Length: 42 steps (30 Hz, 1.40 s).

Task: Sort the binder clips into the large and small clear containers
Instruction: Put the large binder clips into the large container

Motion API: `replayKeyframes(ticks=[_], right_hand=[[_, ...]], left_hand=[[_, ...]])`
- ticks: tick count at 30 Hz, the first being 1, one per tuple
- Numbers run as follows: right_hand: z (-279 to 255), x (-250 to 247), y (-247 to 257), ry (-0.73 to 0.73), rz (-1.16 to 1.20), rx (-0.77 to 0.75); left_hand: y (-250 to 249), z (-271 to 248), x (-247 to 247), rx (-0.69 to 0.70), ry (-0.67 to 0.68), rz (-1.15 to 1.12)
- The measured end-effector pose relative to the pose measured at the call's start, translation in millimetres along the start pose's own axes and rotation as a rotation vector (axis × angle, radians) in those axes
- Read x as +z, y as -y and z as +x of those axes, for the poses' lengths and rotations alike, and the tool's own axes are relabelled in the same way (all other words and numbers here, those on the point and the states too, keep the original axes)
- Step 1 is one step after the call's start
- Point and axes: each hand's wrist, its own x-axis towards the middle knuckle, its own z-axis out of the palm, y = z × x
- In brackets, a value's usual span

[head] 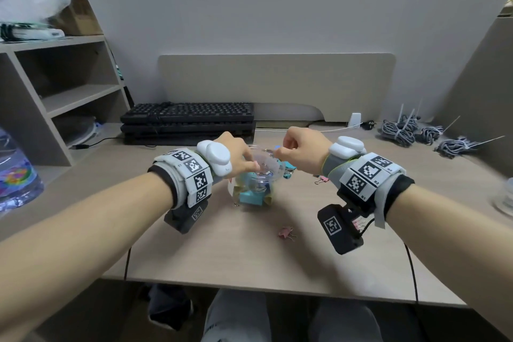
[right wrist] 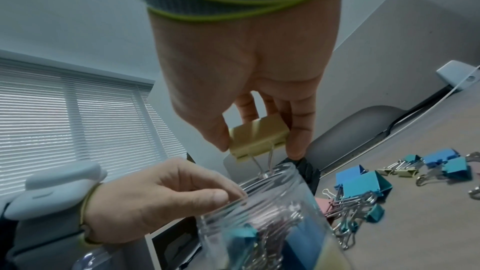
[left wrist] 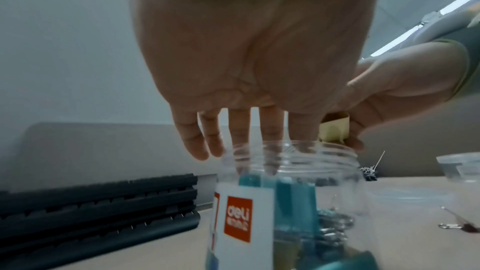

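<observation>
Right hand [right wrist: 241, 73] pinched clip [right wrist: 257, 139] straight above jar [right wrist: 275, 180] mouth (wire handles down, at rim); left hand [right wrist: 155, 190] gripped rim.

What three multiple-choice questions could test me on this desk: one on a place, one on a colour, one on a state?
1. Where is the yellow clip?
A) on the keyboard
B) over the mouth of the jar, pinched by the right hand
C) at the jar's bottom

2. What colour is the loose clip lying on the desk between the forearms?
A) pink
B) black
C) green

3. How does the jar stand?
A) lidded
B) tipped on its side
C) upright and open, with clips inside

Answers:
1 B: the right wrist view shows thumb and finger pinching it just above the rim.
2 A: the head view shows it pink.
3 C: the left hand holds the uncovered rim, and blue clips show through the clear wall.
</observation>
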Motion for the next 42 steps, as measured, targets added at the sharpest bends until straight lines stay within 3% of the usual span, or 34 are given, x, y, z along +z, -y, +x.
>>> replayKeyframes(ticks=[4,9,14,18,21,27,30,36,42], right_hand=[[7,11,3,0.015,-0.003,-0.056],[14,15,11,0.03,-0.08,-0.156],[23,29,25,0.139,-0.165,-0.199],[26,35,27,0.251,-0.338,-0.212],[28,28,22,0.254,-0.27,-0.21],[47,10,-12,0.112,-0.159,-0.077],[61,14,-35,0.173,-0.196,0.051],[86,38,-51,0.333,-0.382,0.135],[100,63,-45,0.456,-0.575,0.015]], left_hand=[[5,1,4,-0.008,-0.004,-0.039],[19,0,-1,-0.086,-0.201,-0.269],[27,-2,12,-0.163,-0.114,-0.358],[30,-3,19,-0.16,-0.14,-0.409],[30,-3,21,-0.144,-0.137,-0.437],[28,-3,21,-0.204,-0.115,-0.653],[27,-5,24,-0.237,-0.109,-0.795],[37,-3,42,-0.108,-0.016,-0.738],[37,-4,54,-0.036,0.009,-0.546]])
